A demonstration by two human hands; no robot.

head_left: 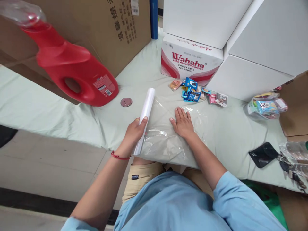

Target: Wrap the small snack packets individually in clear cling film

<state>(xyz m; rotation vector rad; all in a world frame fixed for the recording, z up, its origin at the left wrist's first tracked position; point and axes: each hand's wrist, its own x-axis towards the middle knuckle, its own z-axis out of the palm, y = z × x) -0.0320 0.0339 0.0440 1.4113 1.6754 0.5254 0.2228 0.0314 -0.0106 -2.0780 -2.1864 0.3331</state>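
Note:
My left hand [134, 131] is closed around a white roll of clear plastic film [145, 111], near its lower end. A sheet of the film [163, 138] is pulled out to the right over the pale green cloth. My right hand [183, 122] lies flat on that sheet, fingers stretched out and pointing away from me. A red string bracelet sits on my left wrist.
A red detergent jug [72, 73] lies at the left beside a small round lid [126, 102]. A Wahaha carton [190, 59], white boxes [260, 48] and brown cardboard [115, 29] stand behind. Small snack packets [192, 91], a bagged bundle [266, 106], a black pouch [263, 154] and keys [291, 170] lie at right.

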